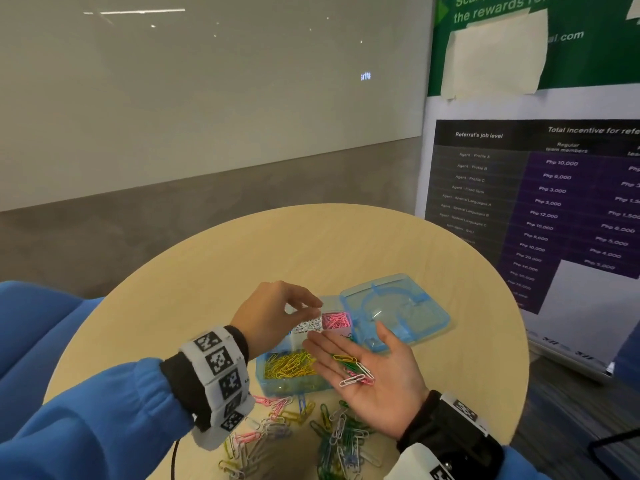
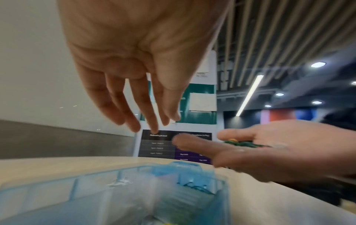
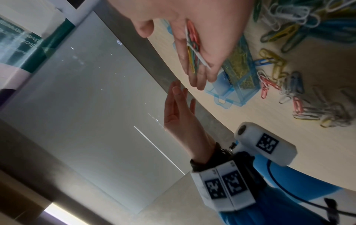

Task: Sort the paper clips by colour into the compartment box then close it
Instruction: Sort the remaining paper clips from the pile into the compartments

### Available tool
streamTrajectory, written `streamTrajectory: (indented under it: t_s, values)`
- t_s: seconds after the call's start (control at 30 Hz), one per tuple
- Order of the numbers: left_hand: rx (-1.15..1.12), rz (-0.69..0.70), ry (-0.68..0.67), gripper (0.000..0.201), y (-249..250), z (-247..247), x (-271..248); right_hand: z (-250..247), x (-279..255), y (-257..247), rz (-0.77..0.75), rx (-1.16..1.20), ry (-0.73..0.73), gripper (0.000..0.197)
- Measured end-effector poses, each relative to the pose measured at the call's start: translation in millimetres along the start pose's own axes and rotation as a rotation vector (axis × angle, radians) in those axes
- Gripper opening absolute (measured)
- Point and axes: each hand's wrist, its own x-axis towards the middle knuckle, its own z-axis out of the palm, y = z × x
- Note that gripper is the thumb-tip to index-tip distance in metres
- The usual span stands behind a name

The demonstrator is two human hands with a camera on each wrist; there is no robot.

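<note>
1. Fingers [image 1: 304, 301] of the left hand [image 1: 273, 313] are seen from the head view hanging loose and spread just above the white clips [image 1: 306, 325] in the compartment box [image 1: 294, 382]. Nothing is held in them. The right hand [image 1: 377, 372] is kept flat, palm up, beside the box, and a small bunch of clips [image 1: 353, 370] lies on it. The bunch lies to the right of the left fingers and nearer to the person. More loose clips [image 1: 311, 427] are spread on the table [image 1: 207, 271], and the lid [image 1: 394, 308] is laid open.

2. From the left wrist view, the left fingers [image 2: 134, 109] are seen straight and apart, with nothing in them. The right hand [image 2: 269, 146] is low and to the right, with green clips [image 2: 244, 143] on it.

3. From the right wrist view, the clips [image 3: 193, 45] are seen lying along the flat right palm [image 3: 192, 30], pointing toward its fingertips. The left hand [image 3: 181, 115] is close by, so a short reach is likely enough.
</note>
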Motion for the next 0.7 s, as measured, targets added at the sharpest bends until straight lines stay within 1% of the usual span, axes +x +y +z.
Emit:
streamTrajectory:
  t_s: [0.13, 0.17, 0.23, 0.33, 0.5, 0.6, 0.7]
  values:
    - [-0.096, 0.333, -0.128, 0.010, 26.1, 9.9, -20.0, -1.0, 0.3, 1.4, -0.013, 0.021, -0.015, 0.078]
    - [-0.083, 0.393, -0.136, 0.013, 29.1, 13.1, -22.5, -0.3, -0.3, 2.0, -0.012, 0.029, -0.034, 0.077]
    - [0.000, 0.468, -0.155, 0.019, 31.0, 19.7, -24.5, 2.0, -2.8, 2.8, 0.001, 0.034, -0.071, 0.075]
    - [0.095, 0.506, -0.181, 0.017, 31.5, 26.7, -24.7, 3.0, -3.8, 3.8, 0.022, 0.020, -0.102, 0.074]
    - [0.100, 0.494, -0.186, 0.014, 36.6, 28.5, -24.0, 3.2, -4.9, 3.6, 0.025, 0.069, -0.107, 0.074]
    - [0.091, 0.468, -0.126, 0.012, 40.2, 25.8, -25.4, 2.0, -4.2, 3.5, 0.009, 0.066, -0.081, 0.072]
    - [0.089, 0.511, -0.069, 0.009, 38.3, 18.9, -26.2, 2.1, -4.4, 2.4, -0.001, 0.044, -0.081, 0.074]
